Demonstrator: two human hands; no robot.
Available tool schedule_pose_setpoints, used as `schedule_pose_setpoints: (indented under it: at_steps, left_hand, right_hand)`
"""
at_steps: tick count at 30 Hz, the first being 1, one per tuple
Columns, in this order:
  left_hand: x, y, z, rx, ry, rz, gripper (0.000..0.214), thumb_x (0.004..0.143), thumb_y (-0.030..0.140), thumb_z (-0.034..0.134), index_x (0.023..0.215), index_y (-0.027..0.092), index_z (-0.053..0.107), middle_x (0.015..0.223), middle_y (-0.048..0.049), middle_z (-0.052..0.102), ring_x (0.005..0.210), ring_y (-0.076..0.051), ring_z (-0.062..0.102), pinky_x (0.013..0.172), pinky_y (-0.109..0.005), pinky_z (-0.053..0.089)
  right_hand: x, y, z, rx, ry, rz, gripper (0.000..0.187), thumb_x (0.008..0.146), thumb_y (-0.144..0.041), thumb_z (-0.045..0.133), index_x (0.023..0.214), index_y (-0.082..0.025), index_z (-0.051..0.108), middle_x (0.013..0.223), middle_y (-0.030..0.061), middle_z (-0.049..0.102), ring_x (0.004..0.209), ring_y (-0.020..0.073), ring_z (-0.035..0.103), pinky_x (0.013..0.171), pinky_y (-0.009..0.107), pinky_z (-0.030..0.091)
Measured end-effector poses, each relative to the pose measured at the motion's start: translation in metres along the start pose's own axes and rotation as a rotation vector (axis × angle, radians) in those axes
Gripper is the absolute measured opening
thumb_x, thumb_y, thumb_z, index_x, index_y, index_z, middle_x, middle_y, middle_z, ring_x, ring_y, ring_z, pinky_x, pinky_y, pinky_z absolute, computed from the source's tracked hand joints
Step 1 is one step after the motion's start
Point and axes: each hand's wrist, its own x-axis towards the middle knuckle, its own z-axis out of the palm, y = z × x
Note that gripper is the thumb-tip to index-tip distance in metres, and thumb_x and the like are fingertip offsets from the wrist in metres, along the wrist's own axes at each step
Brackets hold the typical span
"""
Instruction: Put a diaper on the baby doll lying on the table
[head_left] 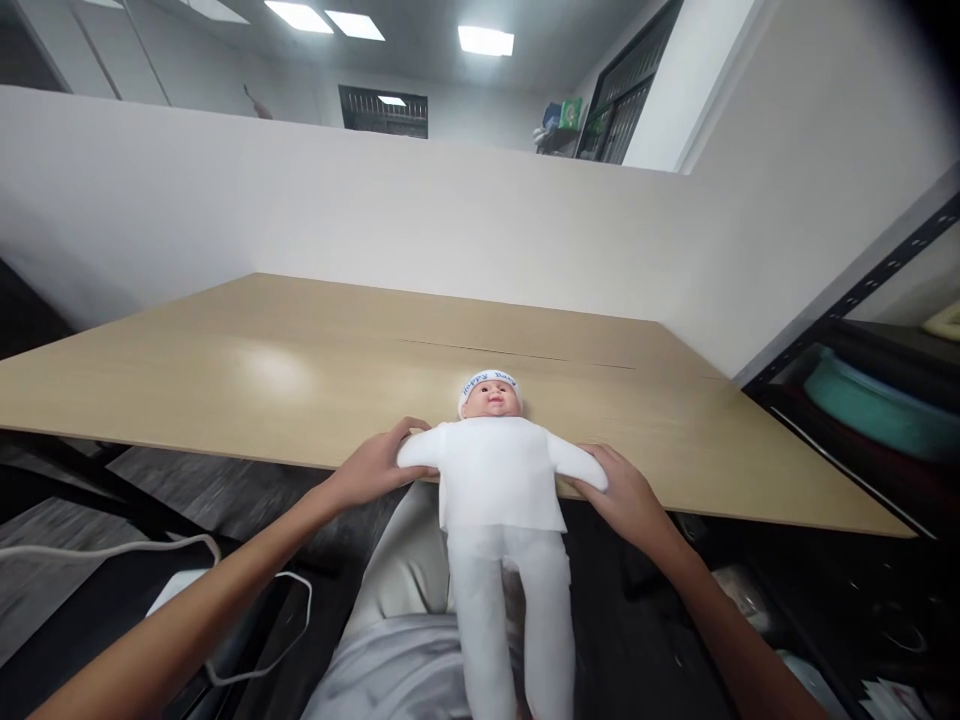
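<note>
Doll: in white clothes and a printed headband, face up at the desk's [225,385] near edge, legs hanging toward the person's lap; doll [499,475] held by both arms.
Left hand: thumb and fingers closed around the doll's left-side sleeve [420,448].
Right hand: right hand [619,490] gripping the other sleeve [577,462].
Basin: teal basin [877,405] on the right-hand shelf [795,425]; contents cannot be made out.
Surface: tan wood, a thin seam running across its far part.
Room: white partition [450,220] beyond, lit ceiling panels [486,41], white cord [97,550] at near left.
</note>
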Motion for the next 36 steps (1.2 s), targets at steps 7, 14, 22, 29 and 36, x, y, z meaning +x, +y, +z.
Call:
schedule_pose_setpoints:
  at_steps: [7,14,22,29,36]
  left_hand:
    - [0.033,-0.057,-0.005,0.307,0.112,0.127,0.055,0.095,0.068,0.059,0.121,0.02,0.066,0.112,-0.0089,0.071,0.104,-0.029,0.062,0.091,-0.04,0.047]
    - [0.13,-0.106,-0.021,0.418,0.122,0.236,0.057,0.094,0.07,0.058,0.116,0.018,0.066,0.104,-0.0088,0.069,0.096,-0.028,0.064,0.084,-0.038,0.046]
    - [0.231,-0.138,-0.037,0.333,0.208,0.154,0.064,0.088,0.076,0.062,0.119,0.02,0.061,0.113,-0.0089,0.072,0.097,-0.028,0.067,0.082,-0.036,0.048]
    - [0.308,-0.169,-0.041,0.37,0.458,0.139,0.069,0.083,0.07,0.072,0.126,0.019,0.058,0.12,-0.0115,0.072,0.11,-0.033,0.065,0.092,-0.041,0.048]
    - [0.335,-0.19,-0.042,0.451,0.457,0.102,0.057,0.091,0.056,0.067,0.134,0.019,0.059,0.129,-0.0128,0.069,0.117,-0.034,0.06,0.101,-0.046,0.043]
  right_hand:
    - [0.038,0.036,0.025,-0.03,0.019,0.01,0.038,0.099,-0.056,0.059,0.119,-0.025,0.066,0.119,0.0096,0.072,0.11,0.0308,0.065,0.092,0.042,0.051]
    - [0.129,0.06,0.042,-0.049,-0.057,-0.015,0.039,0.099,-0.059,0.055,0.113,-0.024,0.067,0.107,0.0079,0.075,0.095,0.0276,0.068,0.081,0.037,0.051]
    - [0.231,0.094,0.072,-0.106,0.067,-0.092,0.031,0.087,-0.035,0.06,0.115,-0.022,0.066,0.108,0.0075,0.075,0.093,0.0269,0.068,0.078,0.035,0.049]
    - [0.309,0.123,0.091,-0.178,0.241,-0.117,0.037,0.083,-0.038,0.064,0.115,-0.018,0.067,0.107,0.0122,0.075,0.095,0.031,0.066,0.084,0.041,0.048]
    - [0.339,0.151,0.1,-0.227,0.228,-0.138,0.051,0.096,-0.059,0.056,0.129,-0.021,0.067,0.116,0.0125,0.075,0.102,0.0337,0.064,0.091,0.046,0.046]
